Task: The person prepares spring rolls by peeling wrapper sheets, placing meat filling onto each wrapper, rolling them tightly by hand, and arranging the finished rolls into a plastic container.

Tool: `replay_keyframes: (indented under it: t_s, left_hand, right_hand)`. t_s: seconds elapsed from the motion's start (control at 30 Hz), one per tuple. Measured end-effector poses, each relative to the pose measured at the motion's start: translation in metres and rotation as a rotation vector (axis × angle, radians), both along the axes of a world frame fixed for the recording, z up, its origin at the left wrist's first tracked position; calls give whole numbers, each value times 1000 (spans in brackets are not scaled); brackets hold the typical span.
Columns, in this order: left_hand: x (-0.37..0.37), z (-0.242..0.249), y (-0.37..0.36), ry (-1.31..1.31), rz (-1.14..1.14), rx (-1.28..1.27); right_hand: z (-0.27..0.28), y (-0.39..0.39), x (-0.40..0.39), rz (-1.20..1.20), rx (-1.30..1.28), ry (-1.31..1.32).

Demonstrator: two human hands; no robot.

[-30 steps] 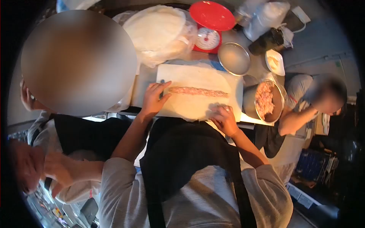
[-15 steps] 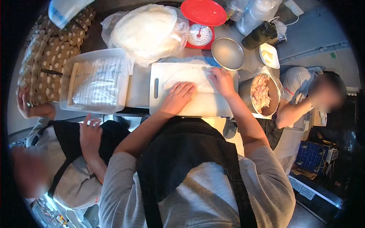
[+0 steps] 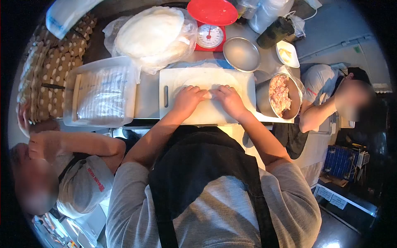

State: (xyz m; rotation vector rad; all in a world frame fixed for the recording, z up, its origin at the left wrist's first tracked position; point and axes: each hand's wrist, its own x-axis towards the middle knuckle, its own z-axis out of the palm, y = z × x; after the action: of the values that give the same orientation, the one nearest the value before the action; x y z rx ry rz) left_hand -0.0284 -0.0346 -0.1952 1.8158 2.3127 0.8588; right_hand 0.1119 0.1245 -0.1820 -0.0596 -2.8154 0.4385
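A thin pale pastry sheet (image 3: 202,80) lies on a white cutting board (image 3: 166,113) right in front of me. My left hand (image 3: 190,101) and my right hand (image 3: 228,101) meet at its near edge, fingertips almost touching. Both hands have their fingers curled in on the sheet's edge, with a small whitish fold between them. What lies under the fingers is hidden. To the right stands a metal pot (image 3: 265,101) holding pinkish minced filling (image 3: 279,95).
Behind the board are a bagged stack of round pale sheets (image 3: 151,33), a red scale (image 3: 211,35) and a metal bowl (image 3: 241,53). On the left stand a plastic box (image 3: 133,99) of long rolls under film and several egg trays (image 3: 58,82). People (image 3: 87,177) sit close on either side.
My hands have come together at the sheet's near edge, the right one moving left and toward me, and their fingers have curled. The person on my left has raised an arm toward the head.
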Motion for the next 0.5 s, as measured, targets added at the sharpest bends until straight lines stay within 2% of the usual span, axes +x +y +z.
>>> replay_keyframes:
  t_s: [0.2, 0.27, 0.3, 0.5]
  left_hand:
    - [-1, 4, -7, -26, -19, 43]
    - [-7, 8, -10, -69, -18, 126]
    - [-13, 10, -14, -88, -37, 90]
    - [-33, 11, -29, -191, -41, -37]
  right_hand:
    - [7, 3, -2, 43, -2, -87]
    - [12, -2, -12, 74, -173, -37]
    - [13, -6, -17, 88, -261, -14]
    - [-3, -24, -32, 36, -262, -34]
